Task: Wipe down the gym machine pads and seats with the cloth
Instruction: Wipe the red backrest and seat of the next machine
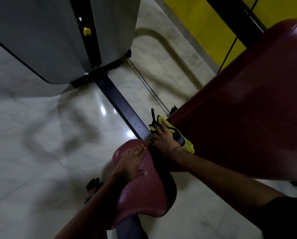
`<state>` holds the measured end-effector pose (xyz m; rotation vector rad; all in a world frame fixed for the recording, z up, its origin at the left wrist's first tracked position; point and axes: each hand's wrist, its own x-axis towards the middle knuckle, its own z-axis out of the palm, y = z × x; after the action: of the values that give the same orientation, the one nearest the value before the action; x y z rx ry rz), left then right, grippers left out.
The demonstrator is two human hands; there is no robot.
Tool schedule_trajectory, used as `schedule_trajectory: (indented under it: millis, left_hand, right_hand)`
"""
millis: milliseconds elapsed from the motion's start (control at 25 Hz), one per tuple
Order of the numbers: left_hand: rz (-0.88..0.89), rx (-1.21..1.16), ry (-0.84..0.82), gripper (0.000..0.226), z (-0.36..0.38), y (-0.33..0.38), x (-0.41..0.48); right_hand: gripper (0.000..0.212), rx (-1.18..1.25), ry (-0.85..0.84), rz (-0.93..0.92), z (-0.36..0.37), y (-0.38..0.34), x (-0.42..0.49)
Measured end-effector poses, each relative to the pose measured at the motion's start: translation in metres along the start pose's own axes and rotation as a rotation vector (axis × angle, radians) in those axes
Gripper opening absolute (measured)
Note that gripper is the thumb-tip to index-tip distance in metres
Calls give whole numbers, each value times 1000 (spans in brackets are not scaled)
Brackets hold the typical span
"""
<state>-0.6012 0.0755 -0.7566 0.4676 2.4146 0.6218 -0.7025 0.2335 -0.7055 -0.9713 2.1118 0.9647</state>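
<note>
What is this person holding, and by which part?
The right hand grips the yellow cloth across its middle, against the large red pad's corner. The left hand rests flat on the small red seat, holding nothing.

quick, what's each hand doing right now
Left hand: open, flat on the small red seat.
Right hand: fingers curled on the yellow cloth.
</note>
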Motion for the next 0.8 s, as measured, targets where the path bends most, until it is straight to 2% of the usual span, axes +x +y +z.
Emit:
schedule_trajectory:
  millis: [120,280,520,680,800]
  left_hand:
    - [9,63,-25,100,-13,2,6]
    - [2,90,-48,99,-14,3,8]
    - [-20,220,-136,102,-22,12,12]
    - [-21,253,-164,103,-27,17,14]
    - [-12,233,-183,100,-32,20,13]
  right_hand:
    - [52,-96,1,-103,9,3,-10]
    - [54,-84,-14,-55,7,-6,8]
    - [51,56,197,-42,31,-3,-53]
    - [58,76,430,108,49,11,-91]
    - [55,58,411,146,64,-1,-105]
